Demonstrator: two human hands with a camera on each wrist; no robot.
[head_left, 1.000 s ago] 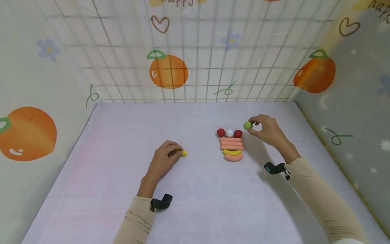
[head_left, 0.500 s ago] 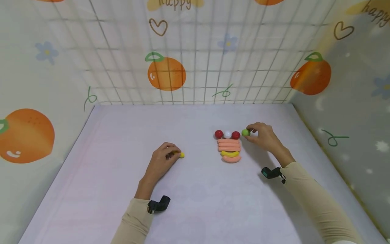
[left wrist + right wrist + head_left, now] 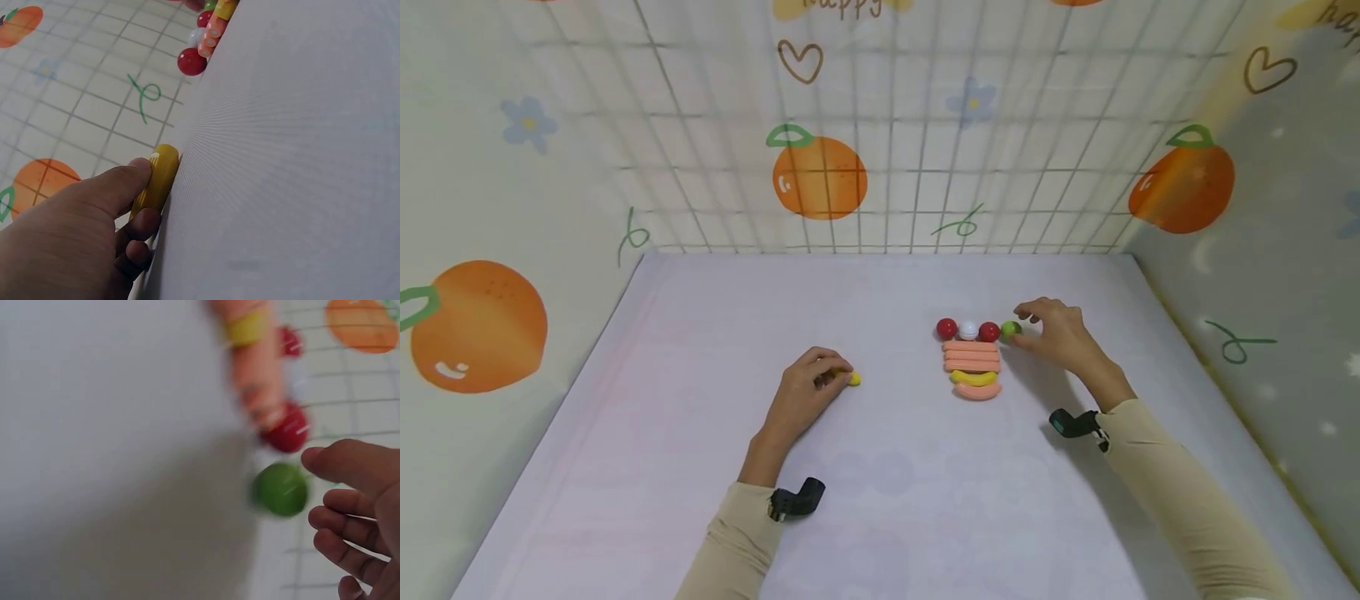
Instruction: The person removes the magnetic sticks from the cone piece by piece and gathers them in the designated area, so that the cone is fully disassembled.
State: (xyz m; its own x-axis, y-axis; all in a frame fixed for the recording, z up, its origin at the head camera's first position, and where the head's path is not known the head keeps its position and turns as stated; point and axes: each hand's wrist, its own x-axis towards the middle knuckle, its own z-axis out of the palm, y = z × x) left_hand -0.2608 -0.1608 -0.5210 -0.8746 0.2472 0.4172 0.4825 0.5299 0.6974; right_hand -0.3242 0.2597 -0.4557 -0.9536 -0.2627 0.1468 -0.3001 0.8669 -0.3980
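Note:
In the head view, my left hand (image 3: 811, 392) rests low on the table and pinches a small yellow rod-shaped piece (image 3: 159, 178) with fine ridges. My right hand (image 3: 1058, 335) is just right of a green ball (image 3: 1010, 329), thumb and fingers parted around its near side. In the right wrist view a gap shows between the fingertips (image 3: 322, 519) and that ball. The ball ends a row with a red ball (image 3: 989, 332), a white ball (image 3: 968, 330) and another red ball (image 3: 947, 328). Below the row lie pink sausage-like sticks (image 3: 972, 356), a yellow curved piece (image 3: 973, 378) and a pink curved piece (image 3: 978, 391).
A pale cloth covers the table (image 3: 895, 492). Behind it stands a wire grid (image 3: 917, 167) over a printed curtain, with curtain walls at left and right. Each wrist carries a black camera mount (image 3: 799, 498).
My right hand has lowered the green ball to the right end of the row and parted its fingers from it. The left hand keeps its place with the yellow piece.

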